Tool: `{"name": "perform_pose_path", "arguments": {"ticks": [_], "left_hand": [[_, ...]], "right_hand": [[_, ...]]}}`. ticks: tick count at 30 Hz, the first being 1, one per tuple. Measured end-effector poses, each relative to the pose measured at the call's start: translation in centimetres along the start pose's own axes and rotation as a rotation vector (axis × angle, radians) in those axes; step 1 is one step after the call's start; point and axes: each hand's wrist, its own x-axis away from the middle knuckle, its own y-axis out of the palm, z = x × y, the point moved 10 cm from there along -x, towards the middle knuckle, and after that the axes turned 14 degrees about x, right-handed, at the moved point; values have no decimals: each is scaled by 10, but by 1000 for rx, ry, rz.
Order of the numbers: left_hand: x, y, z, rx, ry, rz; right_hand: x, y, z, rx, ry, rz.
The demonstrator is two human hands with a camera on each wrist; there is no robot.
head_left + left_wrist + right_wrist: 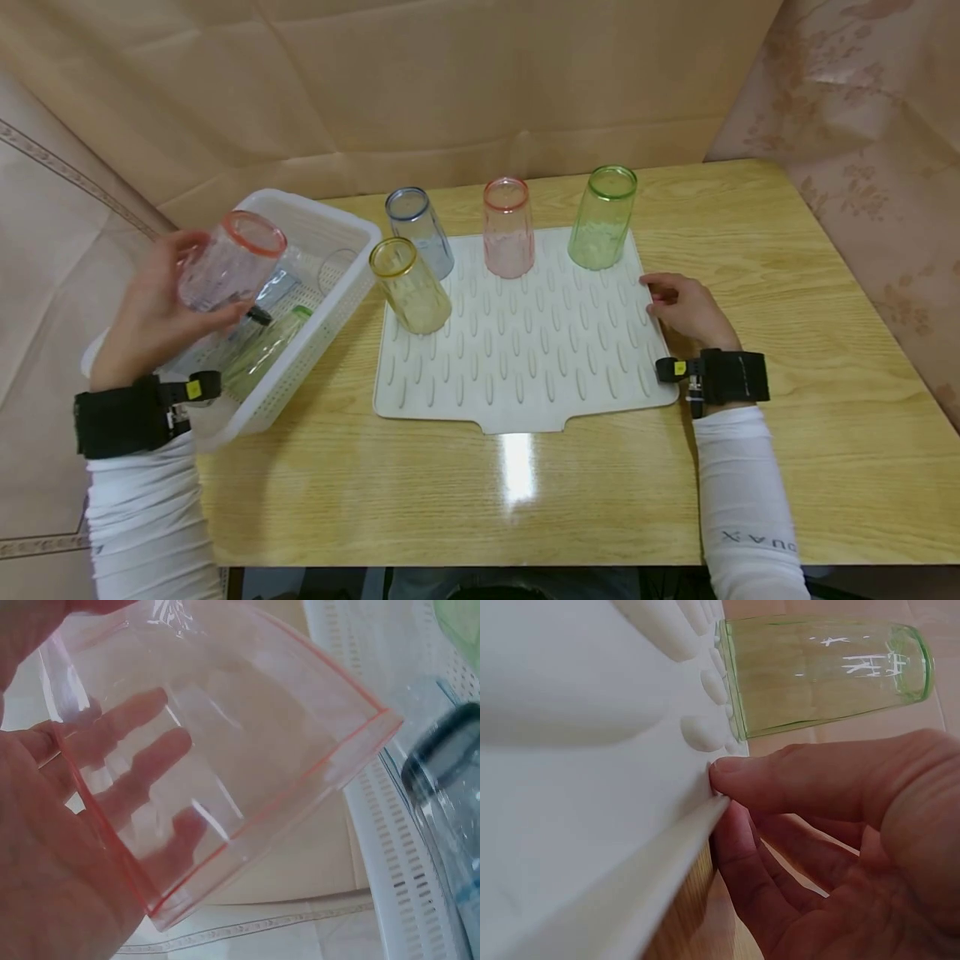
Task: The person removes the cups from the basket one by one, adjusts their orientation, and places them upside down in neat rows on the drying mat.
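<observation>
My left hand (pixel 153 304) grips a clear pink-tinted cup (pixel 228 260) with a red rim, held tilted over the white basket (pixel 356 229). In the left wrist view the fingers show through the cup's wall (pixel 247 742). At the right edge of the white drying mat (pixel 517 387), my right hand (pixel 690 308) pinches the rim between thumb and fingers, seen close in the right wrist view. Upside down on the mat stand a green cup (pixel 603 221), a pink cup (pixel 509 237), a blue cup (pixel 423 233) and a yellow cup (pixel 412 292).
Inside the basket lie a green glass (pixel 266 354) and other clear pieces, partly hidden by the left hand. The basket stands tilted at the left of the wooden table (pixel 817 375). A beige cloth (pixel 480 92) hangs behind the table.
</observation>
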Motion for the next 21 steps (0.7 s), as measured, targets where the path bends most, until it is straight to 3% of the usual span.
{"name": "perform_pose_path", "arguments": {"ticks": [9, 13, 21], "left_hand": [[0, 9, 18, 30, 105, 27], [1, 16, 23, 20, 101, 18], [4, 30, 36, -5, 170, 8]], "right_hand": [[-1, 0, 1, 0, -6, 3], [-1, 1, 2, -8, 1, 2], [-1, 0, 1, 2, -4, 5]]}}
